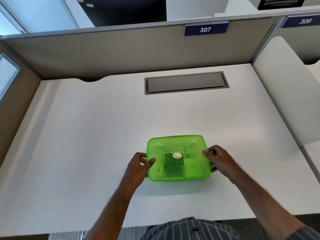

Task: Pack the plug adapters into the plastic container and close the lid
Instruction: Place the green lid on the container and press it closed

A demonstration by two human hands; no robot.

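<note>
A translucent green plastic container (178, 146) sits on the white desk near its front edge, with its green lid on top. Through the lid I see darker shapes in the middle, the plug adapters (174, 163), and a round pale disc at the lid's centre. My left hand (138, 164) grips the container's left edge, thumb on the lid and fingers curled at the side. My right hand (220, 161) grips the right edge the same way, thumb on top of the lid.
The white desk (103, 127) is bounded by beige partition panels at the back and both sides. A grey cable-hatch cover (186, 82) is set into the desk at the back. Blue number plates 307 and 306 hang on the back partition.
</note>
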